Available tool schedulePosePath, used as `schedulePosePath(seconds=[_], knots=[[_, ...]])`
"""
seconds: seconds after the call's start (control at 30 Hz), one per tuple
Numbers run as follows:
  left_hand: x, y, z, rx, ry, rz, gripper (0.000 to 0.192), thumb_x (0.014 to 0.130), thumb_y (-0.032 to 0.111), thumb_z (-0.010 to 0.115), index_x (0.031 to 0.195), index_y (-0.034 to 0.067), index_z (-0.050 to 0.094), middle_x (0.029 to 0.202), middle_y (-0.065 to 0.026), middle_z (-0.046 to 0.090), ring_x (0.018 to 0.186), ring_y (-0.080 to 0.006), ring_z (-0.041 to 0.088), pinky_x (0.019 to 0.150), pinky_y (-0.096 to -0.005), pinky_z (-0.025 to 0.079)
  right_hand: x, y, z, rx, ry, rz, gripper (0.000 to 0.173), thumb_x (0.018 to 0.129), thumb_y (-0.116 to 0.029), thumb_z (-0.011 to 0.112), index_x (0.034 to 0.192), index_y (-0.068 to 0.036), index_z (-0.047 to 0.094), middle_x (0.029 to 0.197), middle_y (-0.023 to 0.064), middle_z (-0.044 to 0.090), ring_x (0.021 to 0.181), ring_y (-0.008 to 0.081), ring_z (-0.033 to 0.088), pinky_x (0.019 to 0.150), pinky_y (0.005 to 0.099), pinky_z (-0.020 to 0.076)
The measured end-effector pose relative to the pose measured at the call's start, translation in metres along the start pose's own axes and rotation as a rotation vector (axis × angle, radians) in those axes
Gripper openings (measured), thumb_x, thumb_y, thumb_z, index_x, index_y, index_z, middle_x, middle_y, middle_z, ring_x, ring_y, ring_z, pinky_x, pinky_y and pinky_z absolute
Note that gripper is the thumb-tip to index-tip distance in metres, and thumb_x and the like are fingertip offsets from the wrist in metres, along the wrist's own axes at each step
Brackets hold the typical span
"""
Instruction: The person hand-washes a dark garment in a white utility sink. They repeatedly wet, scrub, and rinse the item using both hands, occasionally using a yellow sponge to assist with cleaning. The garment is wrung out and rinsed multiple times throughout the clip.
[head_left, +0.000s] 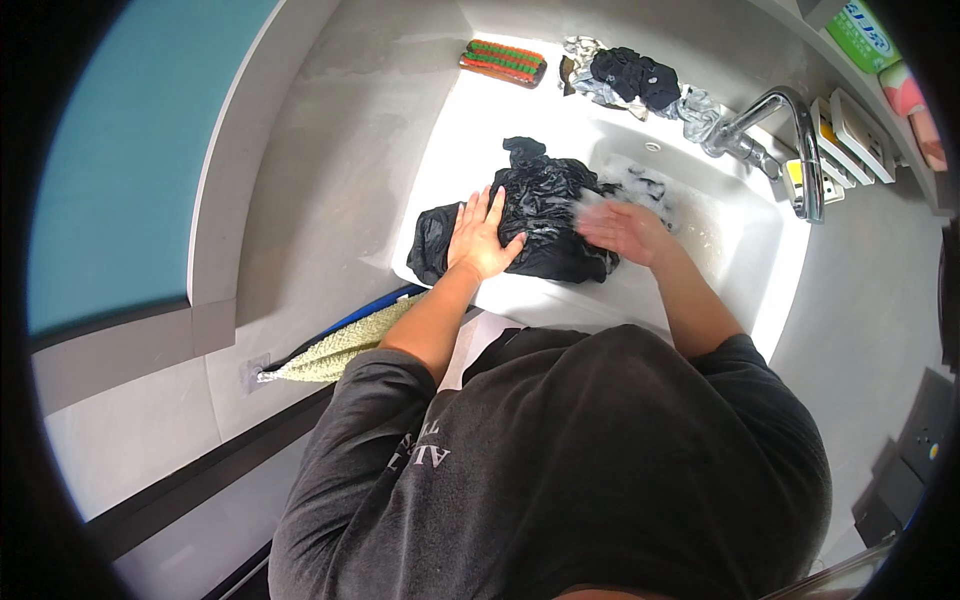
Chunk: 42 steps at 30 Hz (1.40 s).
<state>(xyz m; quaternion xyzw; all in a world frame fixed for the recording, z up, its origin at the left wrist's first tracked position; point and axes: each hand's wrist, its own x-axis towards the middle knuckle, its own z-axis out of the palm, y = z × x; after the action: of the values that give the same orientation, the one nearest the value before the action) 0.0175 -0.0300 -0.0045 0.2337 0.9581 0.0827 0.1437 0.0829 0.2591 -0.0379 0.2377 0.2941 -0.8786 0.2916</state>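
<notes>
A wet black garment (551, 217) lies bunched on the ribbed-looking bright left side of a white sink (780, 300), with pale suds on its folds. My left hand (480, 236) rests flat on the garment, fingers spread, palm down. Over the garment's right edge, my right hand (622, 229) is blurred at the fingertips. A whitish blur shows at those fingers; whether it is suds or something held cannot be made out. Part of the garment trails into the sudsy water (645, 191) in the basin.
Behind the basin lie a scrubbing brush (504, 62) with red and green bristles and a pile of small wet clothes (630, 79). A chrome faucet (806, 142) arches at the right, near wall sockets (862, 139). A yellowish towel (337, 345) hangs at left; a green package (862, 37) sits upper right.
</notes>
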Motion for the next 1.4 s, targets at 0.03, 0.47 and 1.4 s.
schedulePosePath(seconds=[0.03, 0.47, 1.4], knots=[[0.001, -0.001, 0.001, -0.008, 0.000, 0.002, 0.090, 0.085, 0.052, 0.061, 0.156, 0.014, 0.020, 0.160, -0.0147, 0.023, 0.149, -0.0318, 0.018, 0.122, -0.0436, 0.012, -0.003, -0.006, 0.024, -0.036, -0.056, 0.031, 0.043, 0.102, -0.031, 0.048, 0.124, 0.005, 0.058, 0.123, 0.0192, 0.064, 0.110, 0.0290, 0.064, 0.097, 0.0407, 0.0496], [0.000, -0.001, 0.004, -0.040, 0.034, 0.007, 0.093, 0.083, 0.051, 0.063, 0.155, 0.010, 0.022, 0.157, -0.0173, 0.028, 0.148, -0.0313, 0.022, 0.122, -0.0434, 0.013, -0.031, 0.047, -0.251, -0.463, 1.133, -0.084, 0.021, 0.090, -0.016, 0.051, 0.099, -0.004, 0.065, 0.100, 0.0151, 0.065, 0.089, 0.0279, 0.061, 0.074, 0.0445, 0.0510], [0.084, 0.024, -0.010, -0.225, 0.098, -0.127, 0.064, 0.079, 0.020, 0.069, 0.140, 0.018, 0.049, 0.125, -0.0243, 0.054, 0.108, -0.0395, 0.060, 0.096, -0.0448, 0.050, 0.038, -0.027, -0.018, -1.254, 0.441, -0.383, 0.055, 0.081, -0.035, 0.075, 0.119, 0.001, 0.061, 0.107, 0.0203, 0.068, 0.099, 0.0286, 0.064, 0.090, 0.0393, 0.0476]])
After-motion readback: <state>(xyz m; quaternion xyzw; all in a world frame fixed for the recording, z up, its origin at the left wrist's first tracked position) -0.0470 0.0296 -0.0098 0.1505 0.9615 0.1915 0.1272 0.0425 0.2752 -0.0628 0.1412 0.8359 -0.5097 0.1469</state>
